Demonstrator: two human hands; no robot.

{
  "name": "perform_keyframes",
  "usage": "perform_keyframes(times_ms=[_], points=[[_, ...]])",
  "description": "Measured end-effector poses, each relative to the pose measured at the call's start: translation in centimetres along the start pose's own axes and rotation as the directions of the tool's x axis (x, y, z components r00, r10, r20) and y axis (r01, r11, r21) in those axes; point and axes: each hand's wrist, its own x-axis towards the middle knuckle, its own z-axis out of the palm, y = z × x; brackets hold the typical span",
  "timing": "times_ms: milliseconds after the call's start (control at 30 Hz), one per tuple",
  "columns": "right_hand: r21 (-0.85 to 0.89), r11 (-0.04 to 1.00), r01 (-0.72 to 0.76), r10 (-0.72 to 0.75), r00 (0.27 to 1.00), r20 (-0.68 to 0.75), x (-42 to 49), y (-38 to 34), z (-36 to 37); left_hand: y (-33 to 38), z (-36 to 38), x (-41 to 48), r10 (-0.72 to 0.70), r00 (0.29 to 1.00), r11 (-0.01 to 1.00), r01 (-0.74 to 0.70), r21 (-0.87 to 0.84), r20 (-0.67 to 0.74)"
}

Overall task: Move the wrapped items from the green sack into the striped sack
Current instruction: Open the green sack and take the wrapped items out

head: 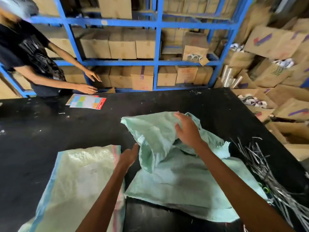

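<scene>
Sacking of woven plastic lies nearest to us: the striped sack (pixel 80 178) on the left, pale and crinkled with blue and pink bands down its edges, lies flat. Just to its right is the green sack (pixel 184 178), mint-coloured with frayed edges, its upper part folded up and back over itself. What either holds is hidden from us. Our left hand (pixel 128 156) reaches between the two with straight fingers, close to the green fold; we cannot tell if it touches. Our right hand (pixel 187 129) is spread flat, fingers apart, over the raised fold and grips nothing. Both sacks rest on a black table (pixel 50 131), scuffed and flecked with white. A bundle of thin silvery strips (pixel 267 173) trails along its right edge. Farther off lie colourful printed cards (pixel 86 103), with another person (pixel 25 52) in a dark shirt reaching near them. Behind stands a blue metal rack (pixel 158 47) filled with cardboard boxes (pixel 122 46); their red and purple print is too blurred to read.
</scene>
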Motion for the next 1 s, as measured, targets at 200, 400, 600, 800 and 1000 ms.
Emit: perform_keyframes(times_ms=[200,400,600,800,1000], points=[[-0.13,0.986,0.102,-0.07,0.97,0.233,6.1,0.0,3.6,-1.1,4.4,-1.6,-0.262,0.961,0.893,0.275,-0.355,0.086],[-0.185,0.974,0.129,-0.022,0.871,0.49,11.5,-5.1,8.8,-2.1,7.4,-1.1,-0.346,0.937,0.845,0.329,-0.421,0.038],[-0.343,0.912,0.227,0.017,0.812,0.583,11.6,-4.8,13.8,-1.4,8.5,0.9,-0.278,0.943,0.952,0.246,-0.183,-0.183],[0.235,0.936,-0.264,0.185,0.933,0.31,12.7,1.5,6.2,3.8,4.3,1.6,-0.361,0.932,0.376,0.176,-0.91,0.031],[0.876,0.171,-0.45,0.494,0.809,0.319,10.4,4.8,-10.4,14.1,-2.6,-0.6,-0.169,0.972,0.199,0.197,-0.96,0.164]])
